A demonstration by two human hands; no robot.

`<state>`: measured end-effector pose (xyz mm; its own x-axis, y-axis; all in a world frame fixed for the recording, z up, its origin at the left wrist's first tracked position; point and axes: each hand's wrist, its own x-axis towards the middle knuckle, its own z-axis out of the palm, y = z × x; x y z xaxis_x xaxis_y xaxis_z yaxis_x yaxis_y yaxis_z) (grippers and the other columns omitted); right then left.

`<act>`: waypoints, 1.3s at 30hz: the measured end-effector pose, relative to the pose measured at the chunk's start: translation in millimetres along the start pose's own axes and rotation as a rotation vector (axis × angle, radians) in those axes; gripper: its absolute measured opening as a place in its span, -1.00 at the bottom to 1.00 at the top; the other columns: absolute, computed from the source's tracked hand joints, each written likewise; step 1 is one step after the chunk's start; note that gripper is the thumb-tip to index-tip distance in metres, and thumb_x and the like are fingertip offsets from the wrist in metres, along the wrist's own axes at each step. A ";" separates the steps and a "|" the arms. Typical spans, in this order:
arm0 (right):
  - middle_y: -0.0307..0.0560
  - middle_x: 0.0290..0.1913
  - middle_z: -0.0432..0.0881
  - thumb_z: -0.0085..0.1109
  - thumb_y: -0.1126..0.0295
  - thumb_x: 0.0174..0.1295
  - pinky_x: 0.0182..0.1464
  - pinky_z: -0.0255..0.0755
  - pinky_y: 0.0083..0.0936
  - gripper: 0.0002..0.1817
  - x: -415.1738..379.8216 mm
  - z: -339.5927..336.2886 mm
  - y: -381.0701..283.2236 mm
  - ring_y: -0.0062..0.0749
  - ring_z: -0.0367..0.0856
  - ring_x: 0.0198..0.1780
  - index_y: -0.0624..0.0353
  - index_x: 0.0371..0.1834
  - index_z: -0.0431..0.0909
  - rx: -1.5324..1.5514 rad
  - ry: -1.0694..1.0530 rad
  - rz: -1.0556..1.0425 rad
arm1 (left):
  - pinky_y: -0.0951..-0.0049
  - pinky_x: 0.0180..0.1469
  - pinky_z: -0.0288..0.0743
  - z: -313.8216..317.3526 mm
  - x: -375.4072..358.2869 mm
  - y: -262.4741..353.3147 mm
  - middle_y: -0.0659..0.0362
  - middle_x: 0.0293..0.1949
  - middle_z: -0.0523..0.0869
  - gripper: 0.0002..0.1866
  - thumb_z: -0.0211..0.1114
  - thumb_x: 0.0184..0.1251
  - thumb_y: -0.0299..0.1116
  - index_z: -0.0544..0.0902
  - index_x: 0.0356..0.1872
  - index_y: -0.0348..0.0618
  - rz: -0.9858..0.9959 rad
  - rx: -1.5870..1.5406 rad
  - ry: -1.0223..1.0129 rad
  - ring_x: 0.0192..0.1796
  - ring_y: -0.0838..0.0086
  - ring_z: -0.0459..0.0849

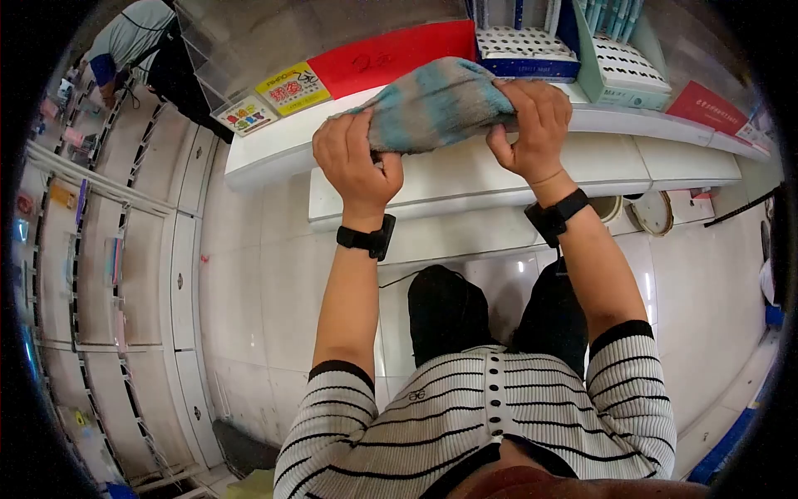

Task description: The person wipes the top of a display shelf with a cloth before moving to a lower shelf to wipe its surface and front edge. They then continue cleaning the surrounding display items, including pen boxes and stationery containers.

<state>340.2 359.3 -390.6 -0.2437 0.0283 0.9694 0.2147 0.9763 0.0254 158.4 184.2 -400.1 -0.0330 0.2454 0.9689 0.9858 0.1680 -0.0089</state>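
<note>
A grey and blue striped cloth [440,104] is stretched between my two hands, above the white shelf edge. Its left end is gripped by my left hand [357,158], with the thumb pressed against the fingers. My right hand [532,129] pinches the opposite end, fingers on top and thumb below. The cloth looks folded or bunched, and the fingertips behind it are hidden. Behind the cloth lies a red paper sign [391,56] with handwriting on it.
Pen display boxes [528,46] stand at the back right, near another red card [706,108]. Yellow and white labels [293,87] line the shelf front. Round containers [651,213] sit low on the right. At far left, another person [137,41] bends by wall racks [108,283].
</note>
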 end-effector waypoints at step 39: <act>0.02 0.21 0.57 0.27 0.51 0.15 0.26 0.31 -0.18 -0.53 -133.2 21.8 -41.2 0.05 0.48 0.22 0.03 0.19 0.56 0.348 -0.634 0.378 | 0.15 0.15 0.43 -29.5 -110.2 -5.0 0.09 -0.06 0.65 -0.53 0.20 0.08 -0.61 0.72 0.03 0.08 -0.245 0.061 -0.509 0.05 0.13 0.59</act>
<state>343.2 320.0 -526.2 -0.7248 0.3830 0.5727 0.1088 0.8845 -0.4538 162.0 128.2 -499.4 -0.3495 0.6194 0.7030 0.9286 0.3288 0.1720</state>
